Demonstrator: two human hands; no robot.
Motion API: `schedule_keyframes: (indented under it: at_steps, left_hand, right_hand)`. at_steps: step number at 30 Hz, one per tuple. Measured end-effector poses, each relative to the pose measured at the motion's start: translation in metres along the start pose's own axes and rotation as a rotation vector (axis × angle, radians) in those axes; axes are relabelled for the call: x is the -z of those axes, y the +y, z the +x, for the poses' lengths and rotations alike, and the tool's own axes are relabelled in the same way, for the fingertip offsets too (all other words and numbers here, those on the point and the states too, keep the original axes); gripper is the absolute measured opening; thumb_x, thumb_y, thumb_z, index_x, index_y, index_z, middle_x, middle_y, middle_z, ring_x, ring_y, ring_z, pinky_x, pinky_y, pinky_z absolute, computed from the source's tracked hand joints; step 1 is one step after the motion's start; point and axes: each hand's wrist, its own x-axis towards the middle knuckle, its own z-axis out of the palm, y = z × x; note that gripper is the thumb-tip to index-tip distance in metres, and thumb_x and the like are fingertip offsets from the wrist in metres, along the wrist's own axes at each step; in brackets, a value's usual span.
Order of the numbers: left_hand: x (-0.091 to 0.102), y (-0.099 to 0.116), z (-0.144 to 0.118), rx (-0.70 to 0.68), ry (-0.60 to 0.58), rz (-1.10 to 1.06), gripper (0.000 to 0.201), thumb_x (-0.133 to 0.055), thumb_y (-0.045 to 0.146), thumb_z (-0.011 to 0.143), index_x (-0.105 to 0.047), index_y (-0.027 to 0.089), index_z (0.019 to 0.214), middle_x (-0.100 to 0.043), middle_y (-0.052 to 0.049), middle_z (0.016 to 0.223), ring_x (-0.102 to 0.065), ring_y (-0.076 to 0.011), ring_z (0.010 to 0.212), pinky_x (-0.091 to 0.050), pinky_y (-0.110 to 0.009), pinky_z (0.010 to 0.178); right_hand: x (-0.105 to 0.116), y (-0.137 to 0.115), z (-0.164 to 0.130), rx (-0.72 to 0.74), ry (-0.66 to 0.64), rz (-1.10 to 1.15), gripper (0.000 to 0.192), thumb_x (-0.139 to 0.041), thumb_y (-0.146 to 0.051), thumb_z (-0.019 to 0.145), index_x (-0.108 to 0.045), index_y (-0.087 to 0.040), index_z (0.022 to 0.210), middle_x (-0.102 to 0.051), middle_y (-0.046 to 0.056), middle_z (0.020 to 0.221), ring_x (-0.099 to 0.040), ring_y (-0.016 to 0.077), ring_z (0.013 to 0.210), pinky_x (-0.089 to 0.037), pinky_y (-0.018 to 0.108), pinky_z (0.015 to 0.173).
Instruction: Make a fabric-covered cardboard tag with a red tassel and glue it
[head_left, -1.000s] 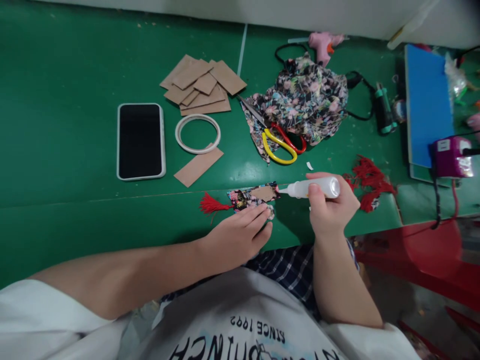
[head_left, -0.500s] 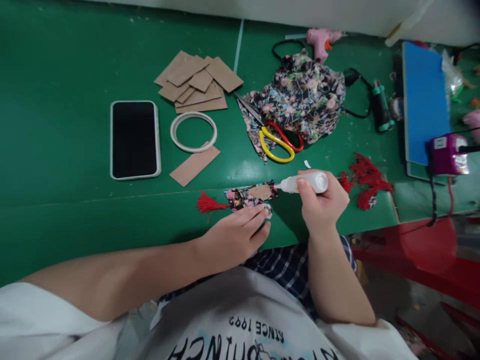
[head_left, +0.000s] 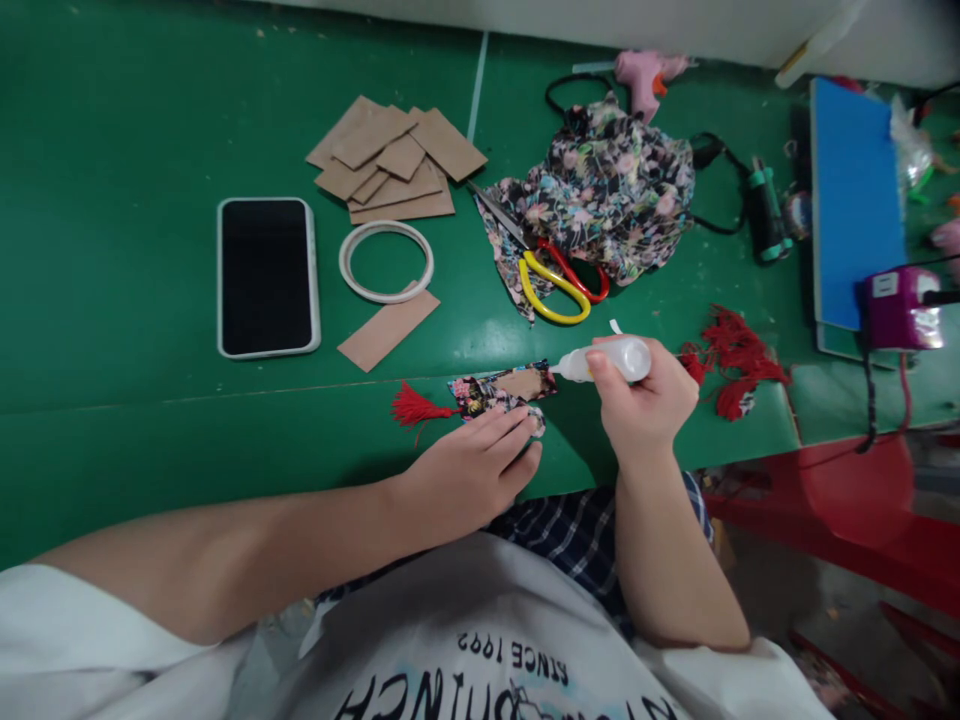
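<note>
A white glue bottle [head_left: 606,361] was gripped by the right hand [head_left: 646,400], fingers clamped around it, nozzle touching the fabric-wrapped card [head_left: 504,390] near the green tabletop's [head_left: 135,400] front edge. The card was pressed down by the flat, closed-together fingers of the left hand [head_left: 469,470].

Even overhead light, soft shadows, sharp centre, warped edges

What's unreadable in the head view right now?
- Glue bottle: label and fill level hidden by the right hand.
- Fabric-covered piece: near edge covered by the left hand fingers.
- Scissors: blades partly under floral fabric.
- Purple device: too blurred to identify.
</note>
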Motion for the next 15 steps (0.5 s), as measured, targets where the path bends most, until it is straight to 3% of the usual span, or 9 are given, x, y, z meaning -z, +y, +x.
schedule_keyframes:
  at_steps: [15]
  left_hand:
    - [-0.0016, 0.0006, -0.0006, 0.005, 0.005, -0.013, 0.035, -0.047, 0.017, 0.084, -0.050, 0.007, 0.117, -0.050, -0.020, 0.126, -0.042, -0.0286, 0.123, -0.038, -0.045, 0.103]
  right_hand:
    - [0.0060, -0.0033, -0.0015, 0.002, -0.027, 0.013, 0.030, -0.060, -0.048, 0.075, -0.060, -0.020, 0.065, -0.065, -0.001, 0.060, -0.057, 0.0115, 0.050, -0.045, 0.024, 0.048]
